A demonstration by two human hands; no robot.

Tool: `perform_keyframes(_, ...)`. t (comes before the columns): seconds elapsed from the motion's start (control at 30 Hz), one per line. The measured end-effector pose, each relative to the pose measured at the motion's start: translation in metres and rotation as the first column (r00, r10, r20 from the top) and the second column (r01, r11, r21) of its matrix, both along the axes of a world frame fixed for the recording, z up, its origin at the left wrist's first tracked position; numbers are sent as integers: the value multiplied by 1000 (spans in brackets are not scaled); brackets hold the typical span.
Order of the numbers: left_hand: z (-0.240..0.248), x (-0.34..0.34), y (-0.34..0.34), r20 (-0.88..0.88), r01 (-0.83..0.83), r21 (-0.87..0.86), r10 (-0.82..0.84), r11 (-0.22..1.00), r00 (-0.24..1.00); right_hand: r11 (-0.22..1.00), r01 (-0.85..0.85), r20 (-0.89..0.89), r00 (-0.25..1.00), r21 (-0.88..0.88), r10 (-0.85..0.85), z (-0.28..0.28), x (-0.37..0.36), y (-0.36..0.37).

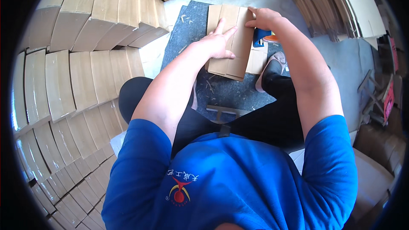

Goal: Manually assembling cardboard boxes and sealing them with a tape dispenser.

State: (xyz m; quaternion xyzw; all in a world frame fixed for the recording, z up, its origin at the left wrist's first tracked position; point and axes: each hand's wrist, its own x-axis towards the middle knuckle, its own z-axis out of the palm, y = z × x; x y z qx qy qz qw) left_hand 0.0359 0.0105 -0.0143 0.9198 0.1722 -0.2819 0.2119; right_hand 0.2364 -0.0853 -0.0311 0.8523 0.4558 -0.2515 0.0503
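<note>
A folded brown cardboard box [236, 61] lies in front of me on a dark mat, its long creases running away from me. My left hand [217, 44] rests on its top, fingers spread and palm down. At the far right edge, my right hand [263, 18] grips the cardboard between thumb and fingers; its other fingers are partly hidden. Just below that hand is a blue tool [258, 37] with an orange round part [271, 38], perhaps a tape dispenser. I cannot tell whether the right hand touches it. Another cardboard piece [257, 59] shows under the right side.
Brown boxes [81, 76] stand in stacked rows along my left. Flat cardboard sheets [328, 6] are piled at the far right. Scraps litter the dark mat [183, 27]. My shoe [272, 66] is right beside the work. A folding stand [375, 93] is farther right.
</note>
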Motion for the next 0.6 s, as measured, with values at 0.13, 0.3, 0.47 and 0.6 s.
perform_keyframes(0.13, 7, 1, 9, 3, 14, -26, -14, 1000, 1000, 1000, 26, -49, 998, 17, -25, 7, 1, 0)
perform_keyframes(0.3, 9, 8, 15, 60, 60, -34, -58, 998, 997, 998, 22, -27, 999, 54, -20, -3, 6, -9)
perform_keyframes(0.47, 2, -3, 18, 123, 41, -80, -31, 996, 992, 996, 26, -65, 998, 87, -20, 1, 5, -10)
perform_keyframes(0.6, 7, 3, 12, 98, 42, -54, -37, 998, 995, 998, 1, -40, 999, 64, 1, 1, 7, -12)
